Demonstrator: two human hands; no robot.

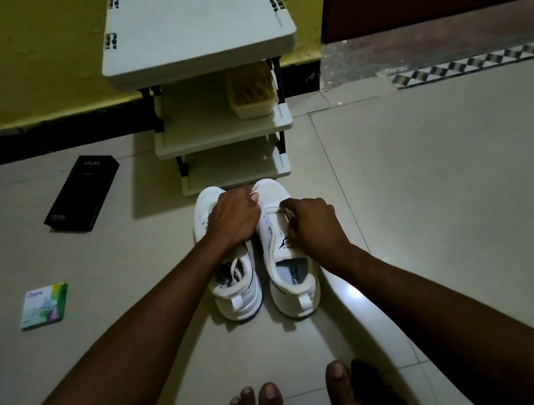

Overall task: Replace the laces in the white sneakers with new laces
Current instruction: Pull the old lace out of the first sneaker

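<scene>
Left hand (233, 219) and right hand (314, 226) both curled, pinching the lace (272, 209) on the right sneaker (293, 285), just beside the left sneaker (238, 296), toes near the shoe rack (197, 22); open tile floor (431, 195) either side, black phone box (82, 193) and green packet (44, 306) well left.

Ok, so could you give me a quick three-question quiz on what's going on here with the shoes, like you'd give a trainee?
1. True or false: the white sneakers stand on the top shelf of the rack.
2. Multiple choice: the right hand pinches at A) the right sneaker, B) the black box, C) the green packet.
3. Short answer: what sits on the rack's middle shelf?

Key: 1 false, they stand on the floor in front of the rack; 2 A; 3 a yellow basket.
</scene>
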